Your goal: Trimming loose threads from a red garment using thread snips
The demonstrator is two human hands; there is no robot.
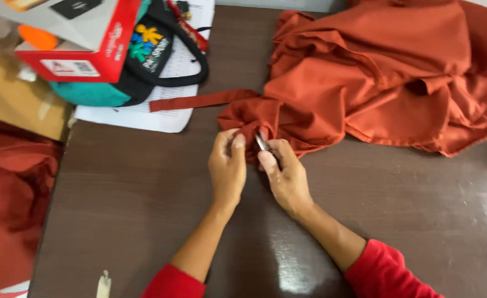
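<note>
1. While the rust-orange garment (387, 72) lay heaped across the far right of the dark brown tabletop (144, 209), both hands were working at its near corner, pretty much dead centre of the view.
2. The left hand (228, 165) was pinching the bunched edge of the fabric between thumb and fingertips, so it was clenched on the cloth.
3. The right hand (287, 176) sat just beside it, gripping a small metal tool (262, 142). It looked like little snips or a seam ripper, but it was too small to tell which. Its tip was right up against the fabric.
4. A long strap (199, 100) of the same orange cloth stretched flat to the left from the heap.
5. Both sleeves were red, only visible at the bottom edge.
6. At the far left corner there was a teal and black bag (138, 66) with colourful figures on it, sitting on a white sheet of paper (166, 118), and a red and white cardboard box (83, 33) was resting on top of the bag.
7. More reddish cloth (9, 209) was piled off the left edge of the tabletop, lower down.
</note>
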